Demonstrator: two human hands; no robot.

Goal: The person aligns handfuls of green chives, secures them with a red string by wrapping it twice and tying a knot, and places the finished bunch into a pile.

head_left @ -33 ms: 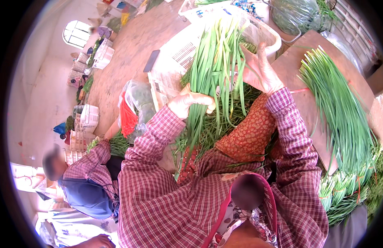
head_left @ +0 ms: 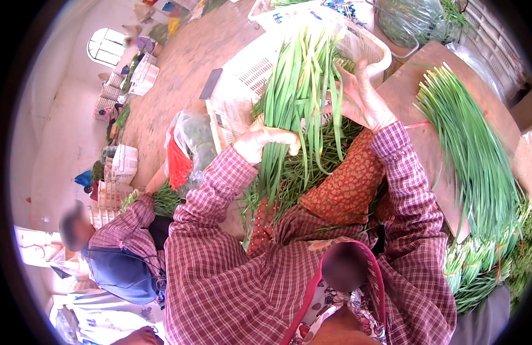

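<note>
Left hand (head_left: 260,141) grip wrapped on green onion bunch (head_left: 297,86), right hand (head_left: 360,95) open against it; loose stalks could slip into white crate (head_left: 248,75).

Bunch of long green chives (head_left: 297,98), upright (loosely fanned), gripped mid-stalk over lap.

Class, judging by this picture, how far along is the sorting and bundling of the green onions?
Done: tied bundles lie stacked at the right, with a sorted pile on the board. In hand: the left hand grips a bunch of green onions while the right hand combs its leaves. Left: loose greens remain on the lap.
</note>
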